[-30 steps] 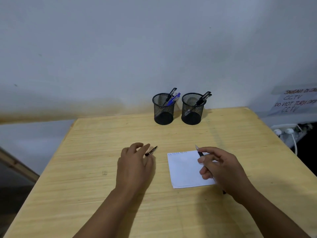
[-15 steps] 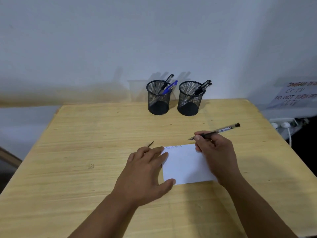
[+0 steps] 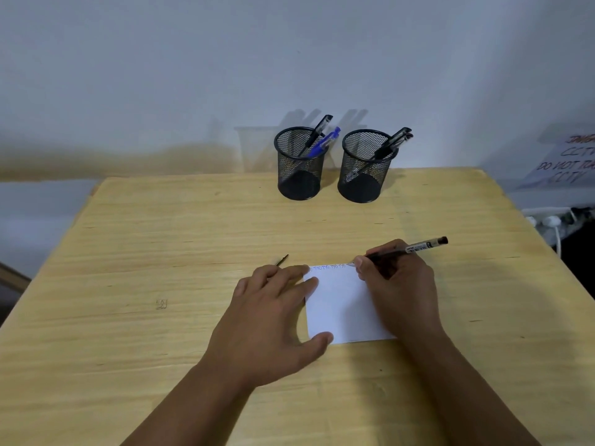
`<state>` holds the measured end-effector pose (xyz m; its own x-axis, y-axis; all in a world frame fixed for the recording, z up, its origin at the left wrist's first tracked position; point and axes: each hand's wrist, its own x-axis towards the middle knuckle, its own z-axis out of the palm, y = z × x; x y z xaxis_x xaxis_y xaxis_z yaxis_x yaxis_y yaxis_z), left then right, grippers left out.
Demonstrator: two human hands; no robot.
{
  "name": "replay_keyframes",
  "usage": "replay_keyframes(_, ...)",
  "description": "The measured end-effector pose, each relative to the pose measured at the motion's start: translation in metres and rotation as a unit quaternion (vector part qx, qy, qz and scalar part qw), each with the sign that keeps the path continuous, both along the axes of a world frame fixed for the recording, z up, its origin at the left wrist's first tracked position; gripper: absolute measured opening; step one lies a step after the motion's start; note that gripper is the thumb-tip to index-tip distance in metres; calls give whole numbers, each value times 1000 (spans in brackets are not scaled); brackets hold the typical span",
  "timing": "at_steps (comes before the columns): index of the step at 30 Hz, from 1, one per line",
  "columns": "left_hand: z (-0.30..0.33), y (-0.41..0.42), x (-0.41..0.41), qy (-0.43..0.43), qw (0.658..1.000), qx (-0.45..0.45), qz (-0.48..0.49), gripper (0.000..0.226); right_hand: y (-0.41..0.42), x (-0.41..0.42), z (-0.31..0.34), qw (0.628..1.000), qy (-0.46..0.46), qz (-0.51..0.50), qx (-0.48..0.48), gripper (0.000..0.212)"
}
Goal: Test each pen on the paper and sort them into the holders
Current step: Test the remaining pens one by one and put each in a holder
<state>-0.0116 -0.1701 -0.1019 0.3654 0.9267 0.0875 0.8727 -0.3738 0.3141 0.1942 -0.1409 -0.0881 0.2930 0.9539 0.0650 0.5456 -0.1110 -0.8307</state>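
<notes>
Gripping the black pen [image 3: 415,248], my right hand [image 3: 399,284] has its tip at the paper's [image 3: 341,304] far edge by a line of scribbles. My left hand [image 3: 273,320] lies flat, fingers pressing the sheet's left side; another pen [image 3: 282,260] peeks out just beyond them. Farther ahead stand two mesh holders [image 3: 299,175], pens inside both.

Two mesh holders [image 3: 331,164] are standing side by side at the table's [image 3: 161,246] far edge, pens leaning out of both toward the right. Nearer than the holders, bare wood is stretching across to the paper [image 3: 341,304]. A small dark pen [image 3: 282,260] is lying just left of the paper's far corner, partly blocking that approach.
</notes>
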Motion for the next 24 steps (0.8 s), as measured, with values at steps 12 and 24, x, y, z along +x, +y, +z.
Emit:
replay_keyframes(12, 1, 0, -1, -12, 1000, 2, 0, 70, -1, -2, 2, 1000, 1, 4, 7, 7)
replay_keyframes(24, 1, -1, -1, -16, 1000, 6, 1, 72, 0, 1, 1, 999, 35, -6, 5, 12)
